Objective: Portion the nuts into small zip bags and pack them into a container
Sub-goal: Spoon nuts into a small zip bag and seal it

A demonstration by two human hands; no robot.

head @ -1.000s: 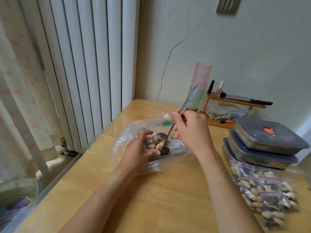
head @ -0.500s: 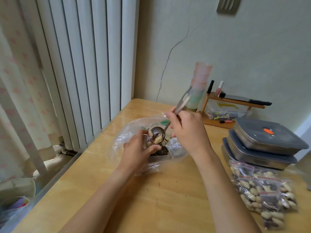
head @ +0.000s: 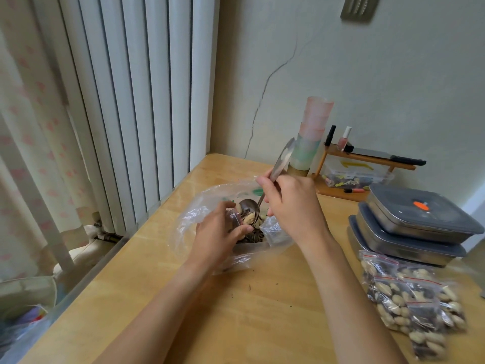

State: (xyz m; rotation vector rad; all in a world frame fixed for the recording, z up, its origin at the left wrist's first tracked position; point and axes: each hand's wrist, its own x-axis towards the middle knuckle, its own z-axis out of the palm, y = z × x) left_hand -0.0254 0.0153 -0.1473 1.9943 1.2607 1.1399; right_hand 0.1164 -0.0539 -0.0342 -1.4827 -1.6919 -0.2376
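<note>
Your right hand (head: 291, 206) grips the handle of the spoon (head: 265, 195), and the handle's long axis runs up and away from you toward the stack of cups (head: 312, 137), with the bowl at the low, near-left end. That bowl, loaded with nuts (head: 249, 219), hangs just beside the fingertips of your left hand (head: 220, 232), which pinches something small and clear over the big plastic bag (head: 236, 224); it looks like the mouth of a small zip bag, though its edges are too faint to be sure. So the tip has to go leftward and down from the right hand, a very short way, and the left hand is the one nearer the opening and must keep it spread. If the bowl tilts before it is over the mouth, the nuts will likely drop back into the big bag.

The big bag lies on the desk (head: 262, 311), a pale wooden top with a few dark crumbs near you. To your right, filled zip bags (head: 409, 298) lie in a heap, just in front of two stacked metal containers (head: 412, 224) with grey lids. A small wooden shelf (head: 367, 164) stands at the back by a cracked wall; white vertical blinds (head: 131, 101) hang at the left.
</note>
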